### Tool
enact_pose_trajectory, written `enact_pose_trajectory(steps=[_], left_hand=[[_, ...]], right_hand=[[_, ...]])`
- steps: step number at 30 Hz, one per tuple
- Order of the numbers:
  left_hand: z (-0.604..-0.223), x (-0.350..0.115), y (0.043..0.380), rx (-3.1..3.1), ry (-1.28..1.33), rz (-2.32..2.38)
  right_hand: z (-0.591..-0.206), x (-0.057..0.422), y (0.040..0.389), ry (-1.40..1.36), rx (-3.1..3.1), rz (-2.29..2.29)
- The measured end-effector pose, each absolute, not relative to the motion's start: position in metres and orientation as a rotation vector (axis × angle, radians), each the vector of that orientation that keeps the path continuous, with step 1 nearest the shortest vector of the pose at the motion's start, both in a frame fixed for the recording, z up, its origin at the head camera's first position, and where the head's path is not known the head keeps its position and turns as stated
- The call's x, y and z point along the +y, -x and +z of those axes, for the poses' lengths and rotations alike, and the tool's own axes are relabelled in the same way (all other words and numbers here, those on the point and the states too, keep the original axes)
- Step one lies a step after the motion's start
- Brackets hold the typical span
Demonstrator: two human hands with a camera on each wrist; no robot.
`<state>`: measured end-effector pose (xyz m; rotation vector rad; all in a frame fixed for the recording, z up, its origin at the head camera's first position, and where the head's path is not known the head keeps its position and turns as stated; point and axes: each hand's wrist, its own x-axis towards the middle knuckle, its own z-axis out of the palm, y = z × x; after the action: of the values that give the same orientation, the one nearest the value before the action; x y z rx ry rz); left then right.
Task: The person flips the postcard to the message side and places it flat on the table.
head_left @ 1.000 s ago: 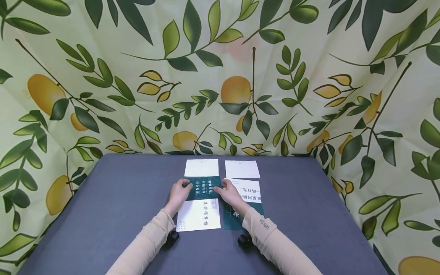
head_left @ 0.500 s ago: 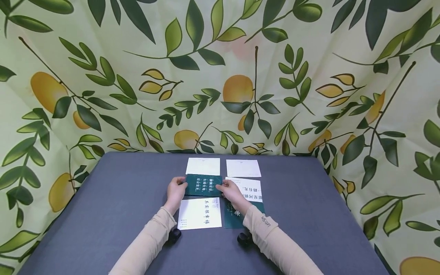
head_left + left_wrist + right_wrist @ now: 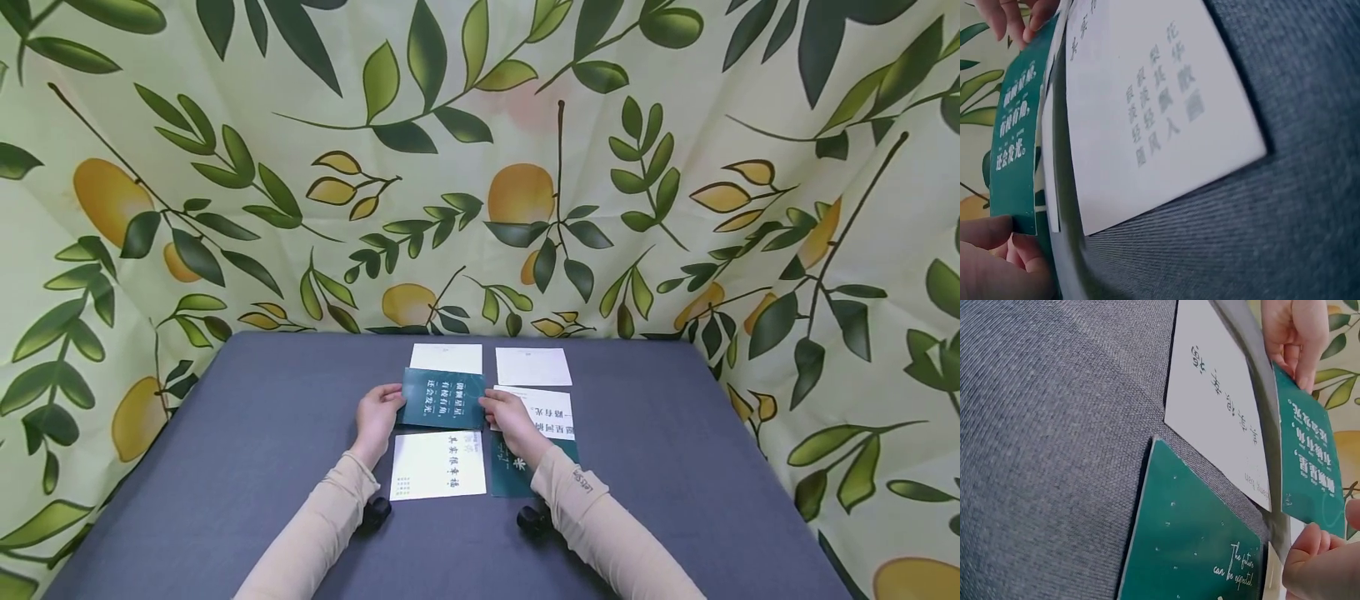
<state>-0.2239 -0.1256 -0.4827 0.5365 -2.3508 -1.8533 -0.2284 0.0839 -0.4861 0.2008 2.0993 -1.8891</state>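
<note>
A dark green postcard (image 3: 444,398) with white Chinese lettering is held up, its face tilted toward the head camera. My left hand (image 3: 378,417) pinches its left edge between thumb and fingers. At the opposite edge my right hand (image 3: 513,421) pinches it the same way. Both wrist views show the green card raised off the cloth, with a hand at either end. Just in front lies a white card (image 3: 438,467) with black lettering. Behind, the held card overlaps a plain white card (image 3: 450,357) in the head view.
To the right lie another plain white card (image 3: 532,367), a white lettered card (image 3: 553,408) and a green card (image 3: 512,471) partly behind the right forearm. A grey cloth (image 3: 262,433) covers the table. A leaf-print curtain (image 3: 450,183) hangs behind.
The green postcard has come up off the table and tilted upright, both hands rising with it. Its top edge now covers part of the white card behind. The other cards stay put.
</note>
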Motion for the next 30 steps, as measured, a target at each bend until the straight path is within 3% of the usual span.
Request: enact_pose_trajectory(steps=[9,21,30], left_hand=[[-0.468,-0.123,0.221,-2.329,-0.363,-1.543],[-0.462,-0.121,0.217,-2.244,-0.358,-1.74],[-0.47,-0.122,0.22,-2.361,-0.271,-1.528]], right_hand=[[-0.469,0.082,0.228,-0.231,2.107,-2.005],[-0.468,0.077,0.229,-0.259,2.004,-2.212],[-0.476,0.08,0.23,-0.159,2.342,-1.946]])
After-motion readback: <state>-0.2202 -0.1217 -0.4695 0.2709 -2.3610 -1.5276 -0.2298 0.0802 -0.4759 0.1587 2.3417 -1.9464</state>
